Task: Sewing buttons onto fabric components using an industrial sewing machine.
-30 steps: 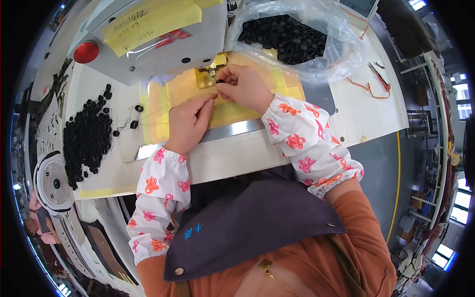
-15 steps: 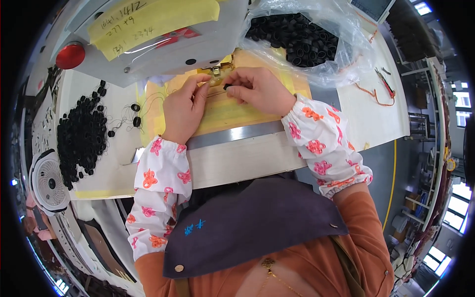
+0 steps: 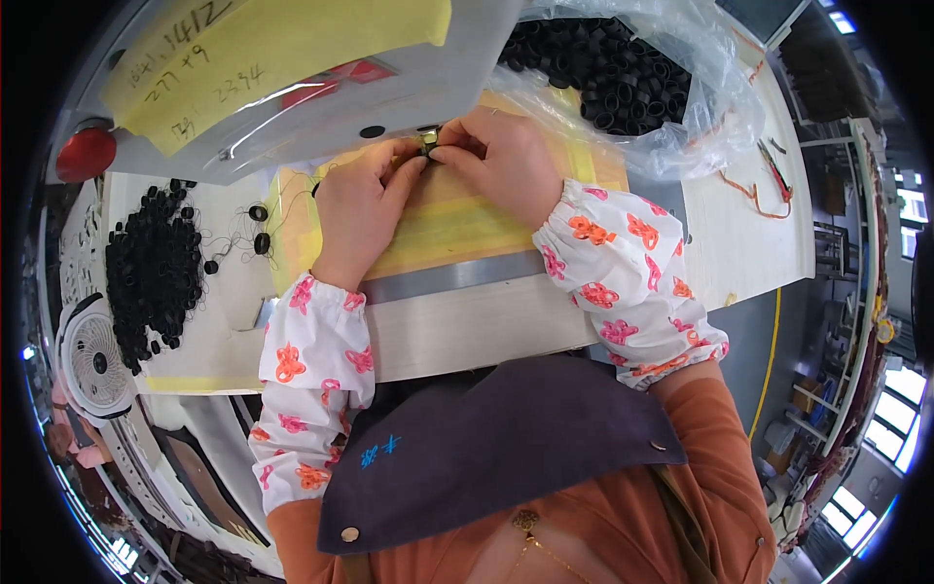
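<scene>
Under the head of a grey sewing machine [image 3: 282, 107], both hands meet at the small metal presser foot [image 3: 429, 138]. My right hand [image 3: 511, 165] comes in from the right with thumb and forefinger pinched. My left hand [image 3: 360, 209] is closed in a pinch from the left, its fingertips close to the right ones. Between the fingertips shows a sliver of a small black loop [image 3: 429, 152], mostly hidden by the fingers. Yellow tape [image 3: 448, 234] covers the machine bed beneath the hands.
A heap of black loops [image 3: 151, 263] with threads lies at left, near a white fan [image 3: 97, 360]. Back right, a clear plastic bag [image 3: 725, 107] holds many more loops. Thread snips [image 3: 775, 170] and orange cord [image 3: 754, 195] lie beyond it. A metal strip [image 3: 457, 275] crosses the table.
My right hand has brought the black loop left to the presser foot, and my left fingertips have come up to it. The view has shifted slightly, with the machine head appearing larger.
</scene>
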Action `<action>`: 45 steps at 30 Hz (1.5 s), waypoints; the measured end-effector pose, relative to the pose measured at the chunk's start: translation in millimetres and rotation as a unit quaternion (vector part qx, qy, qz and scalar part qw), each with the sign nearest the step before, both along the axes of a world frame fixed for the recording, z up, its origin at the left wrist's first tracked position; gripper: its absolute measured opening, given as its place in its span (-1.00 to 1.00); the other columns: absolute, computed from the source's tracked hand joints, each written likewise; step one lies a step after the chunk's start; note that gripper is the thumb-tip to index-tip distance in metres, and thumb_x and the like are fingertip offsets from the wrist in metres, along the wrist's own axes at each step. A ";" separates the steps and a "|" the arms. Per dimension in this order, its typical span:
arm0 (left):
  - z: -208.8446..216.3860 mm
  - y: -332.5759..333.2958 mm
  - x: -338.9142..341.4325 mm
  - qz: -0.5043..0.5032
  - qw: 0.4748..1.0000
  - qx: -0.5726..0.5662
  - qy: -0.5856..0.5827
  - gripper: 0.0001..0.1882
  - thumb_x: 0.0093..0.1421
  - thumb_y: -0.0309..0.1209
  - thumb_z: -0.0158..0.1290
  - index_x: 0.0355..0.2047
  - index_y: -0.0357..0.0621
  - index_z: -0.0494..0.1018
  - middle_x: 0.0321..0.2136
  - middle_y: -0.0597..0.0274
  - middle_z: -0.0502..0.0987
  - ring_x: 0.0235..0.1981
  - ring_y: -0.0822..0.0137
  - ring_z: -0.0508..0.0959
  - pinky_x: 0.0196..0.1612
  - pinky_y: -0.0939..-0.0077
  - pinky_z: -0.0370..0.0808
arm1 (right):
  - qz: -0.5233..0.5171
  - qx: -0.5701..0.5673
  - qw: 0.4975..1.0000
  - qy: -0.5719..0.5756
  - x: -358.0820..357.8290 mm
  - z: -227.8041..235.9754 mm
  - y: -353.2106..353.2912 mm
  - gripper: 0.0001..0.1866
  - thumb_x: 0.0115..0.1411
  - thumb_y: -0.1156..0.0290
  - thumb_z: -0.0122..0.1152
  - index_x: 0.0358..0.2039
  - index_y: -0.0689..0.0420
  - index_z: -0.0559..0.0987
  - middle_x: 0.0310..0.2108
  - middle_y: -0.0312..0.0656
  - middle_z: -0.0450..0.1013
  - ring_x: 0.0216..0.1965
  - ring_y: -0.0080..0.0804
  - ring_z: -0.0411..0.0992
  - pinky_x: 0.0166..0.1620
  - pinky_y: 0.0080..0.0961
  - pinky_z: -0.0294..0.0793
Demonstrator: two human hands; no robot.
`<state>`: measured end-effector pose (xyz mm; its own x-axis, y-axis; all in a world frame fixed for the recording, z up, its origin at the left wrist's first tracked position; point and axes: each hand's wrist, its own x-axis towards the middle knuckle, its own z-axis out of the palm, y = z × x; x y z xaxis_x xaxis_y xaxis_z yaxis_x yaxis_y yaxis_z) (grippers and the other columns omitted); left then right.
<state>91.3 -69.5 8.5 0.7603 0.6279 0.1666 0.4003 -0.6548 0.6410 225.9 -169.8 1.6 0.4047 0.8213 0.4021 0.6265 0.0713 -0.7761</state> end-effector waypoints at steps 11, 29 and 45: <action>0.0 6.7 10.0 0.055 0.996 -0.059 0.039 -0.71 0.00 -0.16 0.04 -0.52 -0.15 0.52 -0.80 0.22 0.40 -0.76 0.32 0.38 -0.61 0.49 0.29 | -0.054 0.020 0.998 0.002 -3.7 -9.2 9.1 -0.93 -0.09 0.53 0.12 -0.58 0.22 0.42 -0.57 -0.06 0.37 -0.51 -0.08 0.36 -0.48 -0.30 0.34; -10.0 18.5 10.0 0.008 0.999 -0.034 -0.029 -0.72 0.01 -0.17 0.05 -0.46 -0.14 0.52 -0.72 0.25 0.46 -0.69 0.38 0.41 -0.55 0.52 0.32 | -0.065 0.005 0.997 -0.032 -2.1 -8.7 9.8 -0.93 -0.07 0.54 0.08 -0.55 0.22 0.39 -0.55 -0.02 0.37 -0.50 -0.03 0.36 -0.46 -0.25 0.36; -5.0 14.0 10.0 0.014 1.000 -0.021 0.012 -0.70 0.05 -0.13 -0.01 -0.41 -0.07 0.52 -0.66 0.24 0.49 -0.64 0.30 0.46 -0.53 0.48 0.35 | -0.085 -0.013 0.994 -0.066 -1.3 -8.6 10.1 -0.91 -0.09 0.53 0.10 -0.55 0.20 0.38 -0.57 -0.04 0.37 -0.53 -0.04 0.38 -0.47 -0.25 0.37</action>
